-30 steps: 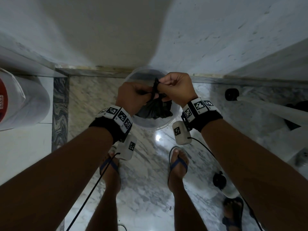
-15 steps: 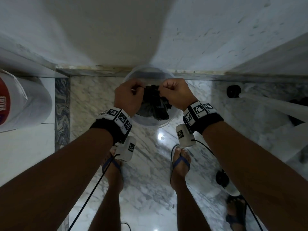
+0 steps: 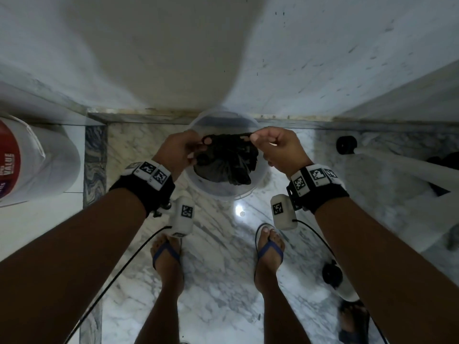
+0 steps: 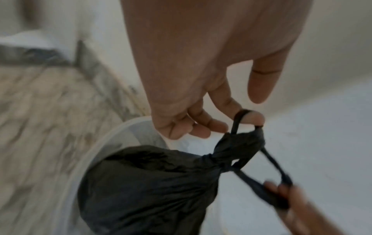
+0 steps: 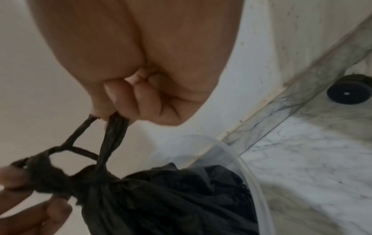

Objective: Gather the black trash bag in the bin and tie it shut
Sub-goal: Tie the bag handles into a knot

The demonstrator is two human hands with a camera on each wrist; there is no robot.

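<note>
Head view: both hands over the bin point(image 3: 224, 192), bag point(image 3: 223, 167) bunched inside it. Left hand point(image 3: 177, 151) pinches one tail, right hand point(image 3: 279, 150) pinches the other, strands stretched between. Best now, I'd say, to pull evenly outward and low, so the knot point(image 4: 213, 159) cinches without tearing thin plastic.

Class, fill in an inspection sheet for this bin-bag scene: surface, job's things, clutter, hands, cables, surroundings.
Surface: marble floor, glossy.
Job's things: black bag gathered and knotted, sitting in the clear bin.
Clutter: white jug at left; sandal at right.
Hands: left hand and right hand each pinch a bag strand, held apart.
Cables: black cable from each wrist camera.
Surroundings: white wall; person's feet in blue flip-flops.
</note>
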